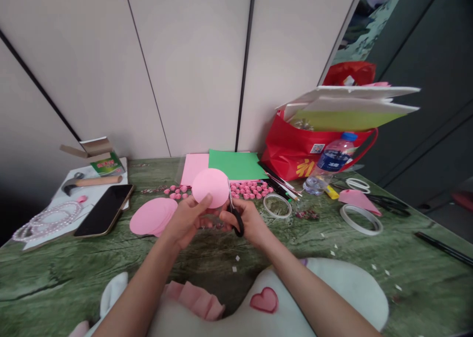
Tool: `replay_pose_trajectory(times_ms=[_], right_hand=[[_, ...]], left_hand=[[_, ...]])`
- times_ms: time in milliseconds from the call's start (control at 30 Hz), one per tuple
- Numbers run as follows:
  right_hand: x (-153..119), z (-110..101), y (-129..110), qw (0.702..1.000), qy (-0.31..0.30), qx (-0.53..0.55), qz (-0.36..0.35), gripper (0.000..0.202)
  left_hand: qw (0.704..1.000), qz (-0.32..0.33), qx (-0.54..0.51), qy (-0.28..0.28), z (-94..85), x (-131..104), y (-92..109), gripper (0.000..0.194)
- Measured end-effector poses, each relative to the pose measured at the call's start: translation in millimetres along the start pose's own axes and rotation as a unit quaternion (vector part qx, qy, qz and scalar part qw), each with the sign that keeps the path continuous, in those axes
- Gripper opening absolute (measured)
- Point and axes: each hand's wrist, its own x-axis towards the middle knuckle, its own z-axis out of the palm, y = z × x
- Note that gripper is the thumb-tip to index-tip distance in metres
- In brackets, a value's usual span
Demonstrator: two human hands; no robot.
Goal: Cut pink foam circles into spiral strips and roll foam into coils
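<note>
My left hand pinches a pink paper circle at its lower edge, thumb on top, and holds it above the table. In my right hand is a pair of scissors with black handles, the blades pointing up along the circle's right edge. Whether the blades touch the paper, I cannot tell. Just left of my left hand lies a pile of pink paper circles. Behind both hands sit many small pink paper rolls, partly hidden by the held circle.
Pink and green paper sheets lie by the wall. On the right stand a red bag, a water bottle and tape rolls. To the left are a phone, a hammer and bead strings. A plush toy is in front.
</note>
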Motion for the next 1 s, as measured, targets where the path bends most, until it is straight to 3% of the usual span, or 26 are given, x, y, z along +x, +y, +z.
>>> replay_pose_trajectory(times_ms=[200, 567, 1000], right_hand=[[0.1, 2.3, 6.5, 1.000, -0.012, -0.007, 0.015, 0.035], [2.1, 1.1, 5.3, 1.000, -0.008, -0.014, -0.025, 0.039], [1.5, 1.7, 3.4, 1.000, 0.000, 0.009, -0.006, 0.040]], left_hand=[[0.997, 0.033, 0.027, 0.070, 0.0, 2.5, -8.6, 0.025], [0.985, 0.079, 0.140, 0.066, 5.0, -1.7, -1.2, 0.017], [0.992, 0.077, 0.085, 0.055, 3.2, -0.1, -1.8, 0.020]])
